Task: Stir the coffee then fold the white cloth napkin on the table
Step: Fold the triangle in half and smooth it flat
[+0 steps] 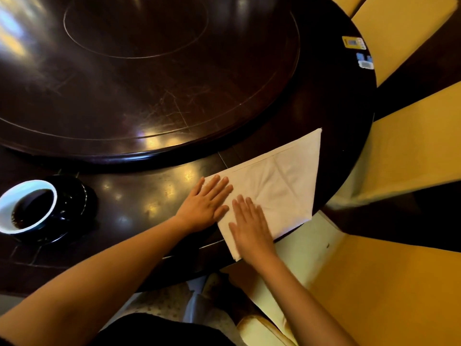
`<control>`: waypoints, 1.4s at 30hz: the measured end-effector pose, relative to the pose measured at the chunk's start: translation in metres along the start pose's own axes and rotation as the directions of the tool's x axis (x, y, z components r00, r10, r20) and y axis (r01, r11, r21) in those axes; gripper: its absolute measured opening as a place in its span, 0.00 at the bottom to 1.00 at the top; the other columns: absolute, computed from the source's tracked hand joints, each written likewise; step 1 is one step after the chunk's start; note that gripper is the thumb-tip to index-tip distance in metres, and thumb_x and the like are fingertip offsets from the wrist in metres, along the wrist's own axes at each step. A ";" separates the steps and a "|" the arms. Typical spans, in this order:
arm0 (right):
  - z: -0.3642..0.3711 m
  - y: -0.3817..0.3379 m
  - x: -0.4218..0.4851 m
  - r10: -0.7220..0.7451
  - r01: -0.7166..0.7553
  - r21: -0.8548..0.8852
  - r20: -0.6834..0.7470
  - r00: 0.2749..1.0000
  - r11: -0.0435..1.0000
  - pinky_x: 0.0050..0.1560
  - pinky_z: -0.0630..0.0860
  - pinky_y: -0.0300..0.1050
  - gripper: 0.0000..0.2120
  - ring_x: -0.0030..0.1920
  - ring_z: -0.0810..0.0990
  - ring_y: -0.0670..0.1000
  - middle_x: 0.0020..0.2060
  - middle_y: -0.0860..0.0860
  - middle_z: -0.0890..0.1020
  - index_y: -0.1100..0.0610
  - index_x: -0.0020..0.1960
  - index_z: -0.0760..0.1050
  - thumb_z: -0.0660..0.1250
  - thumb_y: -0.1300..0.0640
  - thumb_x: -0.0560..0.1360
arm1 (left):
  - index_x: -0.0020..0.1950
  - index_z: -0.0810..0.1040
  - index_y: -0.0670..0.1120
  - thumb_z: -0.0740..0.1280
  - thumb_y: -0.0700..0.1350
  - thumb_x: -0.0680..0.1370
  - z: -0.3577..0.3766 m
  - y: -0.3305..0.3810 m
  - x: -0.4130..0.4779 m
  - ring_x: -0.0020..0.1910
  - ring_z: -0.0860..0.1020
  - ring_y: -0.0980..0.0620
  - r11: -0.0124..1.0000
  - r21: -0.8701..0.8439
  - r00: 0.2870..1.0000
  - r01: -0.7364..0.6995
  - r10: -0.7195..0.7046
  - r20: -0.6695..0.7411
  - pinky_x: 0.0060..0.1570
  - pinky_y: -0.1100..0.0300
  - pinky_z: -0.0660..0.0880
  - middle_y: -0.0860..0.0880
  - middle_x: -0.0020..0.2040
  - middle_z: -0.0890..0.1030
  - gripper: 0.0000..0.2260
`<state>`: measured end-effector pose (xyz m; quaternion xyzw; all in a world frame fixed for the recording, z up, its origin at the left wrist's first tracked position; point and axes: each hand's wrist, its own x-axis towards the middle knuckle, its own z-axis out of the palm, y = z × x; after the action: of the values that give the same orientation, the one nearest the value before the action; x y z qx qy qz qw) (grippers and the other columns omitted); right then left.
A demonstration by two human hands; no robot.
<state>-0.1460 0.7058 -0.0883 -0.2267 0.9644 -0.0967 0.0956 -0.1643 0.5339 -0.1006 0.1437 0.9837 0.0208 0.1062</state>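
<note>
View from a head-worn camera, looking down at a dark, glossy round table (139, 196) with a raised turntable (149, 83) at its centre. A white cloth napkin (282, 181) lies flat near the table's near right edge. It is folded into a rough triangle, with one point reaching away toward the turntable and its near corner at the table's rim.

Both hands rest on the napkin's near end, side by side and almost touching. The left hand (204, 203) lies palm down, fingers straight and together, half on the cloth and half on the wood. The right hand (249, 226) lies palm down too, fingers straight, fully on the cloth. Neither hand grips anything; they press the cloth flat.

Well to the left stands a white-lined coffee cup (25, 189) with dark coffee in it, on a dark saucer (82, 196). No hand is near it. A spoon may be there, but the saucer is too dark to tell.

The step in hand appears to be the folding, with a crease being smoothed. The next move likely calls for one hand to pin the cloth while the other pinches a corner and carries it across, edges aligned.
</note>
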 end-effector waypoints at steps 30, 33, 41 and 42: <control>-0.007 0.033 0.015 0.242 -0.250 -0.072 -0.102 0.965 0.966 0.74 0.49 0.55 0.31 0.74 0.57 0.57 0.74 0.58 0.55 0.63 0.73 0.49 0.41 0.45 0.77 | 0.74 0.58 0.43 0.39 0.59 0.80 0.022 0.033 -0.051 0.75 0.52 0.46 0.925 -0.161 0.928 0.343 -0.360 -0.091 0.71 0.46 0.46 0.44 0.75 0.59 0.29; 0.016 -0.030 -0.012 0.027 -0.027 -0.022 0.011 1.000 0.999 0.71 0.53 0.51 0.27 0.72 0.62 0.52 0.72 0.55 0.63 0.60 0.72 0.58 0.39 0.47 0.80 | 0.74 0.59 0.42 0.37 0.58 0.80 0.022 0.032 -0.051 0.74 0.49 0.46 0.934 -0.145 0.938 0.326 -0.339 -0.075 0.70 0.46 0.47 0.43 0.74 0.60 0.30; 0.009 0.038 -0.007 0.183 -0.182 -0.106 0.004 0.983 0.978 0.72 0.40 0.48 0.33 0.75 0.50 0.53 0.75 0.52 0.52 0.56 0.75 0.46 0.30 0.40 0.76 | 0.74 0.59 0.43 0.39 0.58 0.80 0.018 0.031 -0.053 0.74 0.56 0.45 0.935 -0.136 0.940 0.327 -0.337 -0.052 0.69 0.46 0.48 0.44 0.74 0.60 0.29; 0.007 0.049 -0.003 0.220 -0.222 -0.109 -0.028 0.975 0.969 0.72 0.40 0.49 0.34 0.75 0.48 0.53 0.75 0.52 0.51 0.56 0.75 0.44 0.29 0.39 0.76 | 0.74 0.59 0.43 0.39 0.58 0.80 0.018 0.031 -0.053 0.74 0.57 0.45 0.936 -0.137 0.941 0.324 -0.333 -0.054 0.69 0.46 0.48 0.44 0.74 0.60 0.29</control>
<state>-0.1623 0.7493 -0.1057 -0.1221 0.9883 -0.0331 0.0855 -0.1024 0.5485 -0.1053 -0.0305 0.9939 0.0702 0.0792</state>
